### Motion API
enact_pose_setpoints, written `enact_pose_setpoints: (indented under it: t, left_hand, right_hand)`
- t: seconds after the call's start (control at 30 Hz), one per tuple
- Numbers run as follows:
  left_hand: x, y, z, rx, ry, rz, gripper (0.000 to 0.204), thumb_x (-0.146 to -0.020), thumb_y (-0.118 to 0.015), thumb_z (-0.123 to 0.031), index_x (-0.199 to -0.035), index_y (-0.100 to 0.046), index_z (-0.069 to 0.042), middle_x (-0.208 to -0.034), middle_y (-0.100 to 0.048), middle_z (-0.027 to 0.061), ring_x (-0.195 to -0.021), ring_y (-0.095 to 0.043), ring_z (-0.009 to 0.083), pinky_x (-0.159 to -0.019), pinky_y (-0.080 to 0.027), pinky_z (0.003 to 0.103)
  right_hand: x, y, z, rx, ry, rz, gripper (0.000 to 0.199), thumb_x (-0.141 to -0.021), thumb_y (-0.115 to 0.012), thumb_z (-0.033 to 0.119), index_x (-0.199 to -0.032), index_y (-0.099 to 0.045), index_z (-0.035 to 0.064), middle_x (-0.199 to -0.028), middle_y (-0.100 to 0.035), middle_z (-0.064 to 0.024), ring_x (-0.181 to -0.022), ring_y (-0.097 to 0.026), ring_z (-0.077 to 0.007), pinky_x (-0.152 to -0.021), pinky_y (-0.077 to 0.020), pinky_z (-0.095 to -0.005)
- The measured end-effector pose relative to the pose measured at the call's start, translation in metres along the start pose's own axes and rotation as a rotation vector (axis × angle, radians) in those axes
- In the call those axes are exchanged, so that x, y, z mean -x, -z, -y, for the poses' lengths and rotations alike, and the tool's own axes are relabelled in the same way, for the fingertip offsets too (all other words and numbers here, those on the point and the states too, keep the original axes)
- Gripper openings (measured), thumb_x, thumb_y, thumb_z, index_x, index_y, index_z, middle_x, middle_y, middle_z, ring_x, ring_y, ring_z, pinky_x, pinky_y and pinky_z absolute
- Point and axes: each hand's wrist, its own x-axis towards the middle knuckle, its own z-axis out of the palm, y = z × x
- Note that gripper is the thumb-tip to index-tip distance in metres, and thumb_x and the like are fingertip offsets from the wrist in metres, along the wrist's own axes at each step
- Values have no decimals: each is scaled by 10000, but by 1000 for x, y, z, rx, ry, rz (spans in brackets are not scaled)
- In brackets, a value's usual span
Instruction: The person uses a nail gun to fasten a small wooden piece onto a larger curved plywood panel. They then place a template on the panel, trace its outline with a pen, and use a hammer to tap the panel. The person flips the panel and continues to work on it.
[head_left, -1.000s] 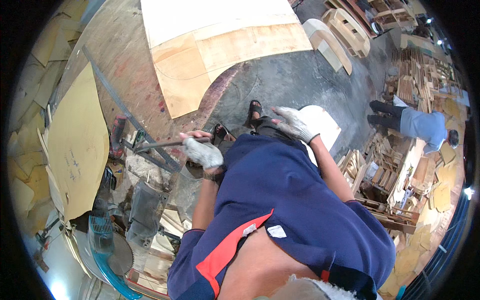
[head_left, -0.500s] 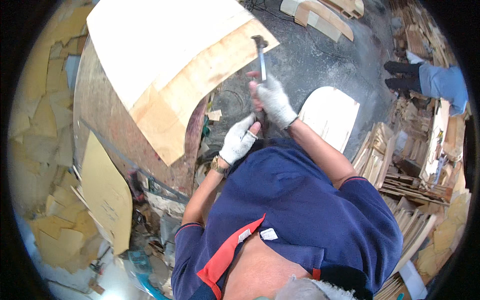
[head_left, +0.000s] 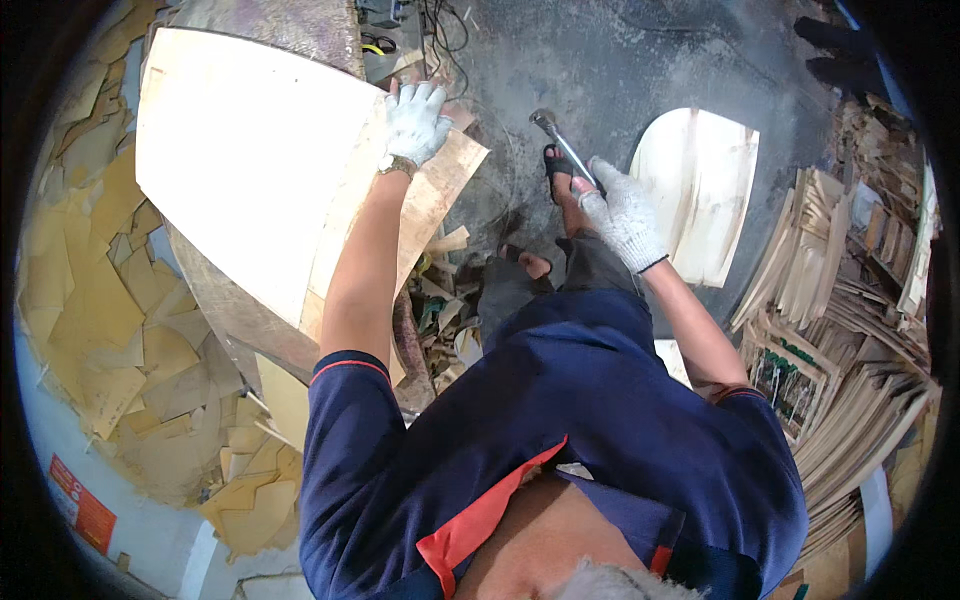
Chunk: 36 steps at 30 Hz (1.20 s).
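My left hand, in a white knitted glove with a watch at the wrist, lies with fingers spread on the far right part of a large curved panel. The panel has a bright white face and a bare plywood border. It rests on a worn workbench. My right hand, also gloved, is closed round the handle of a hammer. The hammer is held away from the panel, above the floor to its right, with its metal head pointing up and left.
A pale board with a rounded end lies on the grey floor at right. Beyond it stand stacked curved wooden pieces. Yellowish templates cover the left side. Cables lie at the top. Wood scraps lie beside the bench.
My hands were close together in front of me. The left has moved up and left onto the panel; the right has moved right with the hammer. The whole view has shifted.
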Motion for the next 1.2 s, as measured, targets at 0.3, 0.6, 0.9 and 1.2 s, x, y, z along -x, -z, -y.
enact_pose_setpoints:
  t: [0.3,0.6,0.9,1.2]
  left_hand:
    - [0,7,0,52,-8,221,184,-816,-609,-248,-944,-710,-162,-976,-677,35,-1026,-577,299,-962,-381,516]
    - [2,3,1,66,-29,129,142,-808,-609,-245,-886,-707,-178,-938,-683,33,-964,-577,281,-923,-388,505]
    - [3,2,2,40,-29,179,162,-809,-601,-230,-920,-703,-170,-942,-679,43,-972,-582,288,-927,-395,495]
    - [6,-5,5,64,-73,58,151,-792,-628,-238,-901,-716,-181,-960,-678,33,-988,-579,288,-918,-385,499]
  right_hand:
    - [-47,-68,-26,-392,-91,155,400,-1055,-520,312,-1307,-589,9,-656,-508,-82,-591,-544,-228,-595,-451,-401]
    - [-65,-94,-29,-497,-326,240,412,-1047,-527,382,-1116,-632,-10,-831,-658,-122,-712,-658,-219,-646,-498,-361]
    - [-71,-94,-24,-546,-324,195,430,-1053,-516,359,-1225,-618,-22,-807,-669,-122,-703,-647,-214,-661,-504,-343]
    - [-76,-91,-15,-573,-261,316,316,-1058,-531,321,-1050,-601,12,-687,-563,-34,-605,-542,-125,-569,-442,-320]
